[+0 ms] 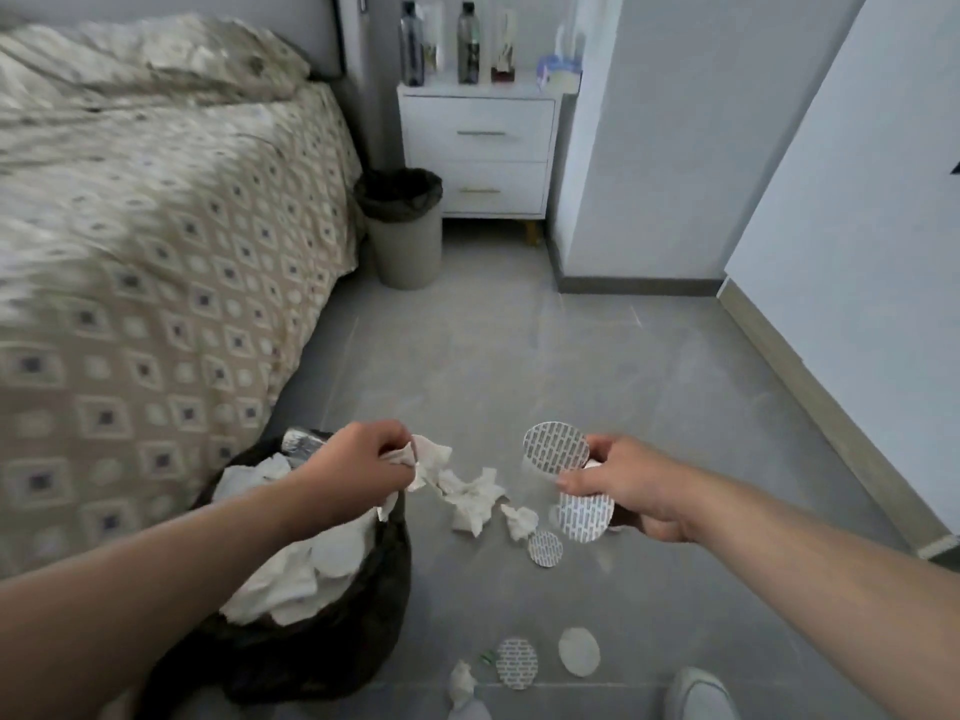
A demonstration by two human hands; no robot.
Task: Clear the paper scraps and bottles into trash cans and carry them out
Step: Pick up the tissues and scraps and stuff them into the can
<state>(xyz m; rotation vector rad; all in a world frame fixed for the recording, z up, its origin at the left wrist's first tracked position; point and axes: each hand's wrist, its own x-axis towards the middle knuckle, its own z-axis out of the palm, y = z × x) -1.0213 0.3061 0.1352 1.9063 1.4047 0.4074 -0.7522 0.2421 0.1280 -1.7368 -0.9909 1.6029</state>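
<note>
My left hand [363, 462] grips crumpled white paper scraps [423, 457] at the rim of a near trash can [311, 662] lined with a dark bag and heaped with white scraps. My right hand [631, 488] holds round silver foil discs [556, 449], one above its fingers and one below. More crumpled scraps [475, 498] and loose discs [544, 548] lie on the grey floor between and below my hands. A second, grey trash can [408, 236] with a dark liner stands beside the bed. Several bottles [467, 44] stand on the white nightstand [478, 148].
A bed with a patterned cover [156, 252] fills the left side. White walls and a door panel [857, 226] close off the right. A tissue pack [558, 72] sits on the nightstand. A shoe tip [698, 693] shows at the bottom edge.
</note>
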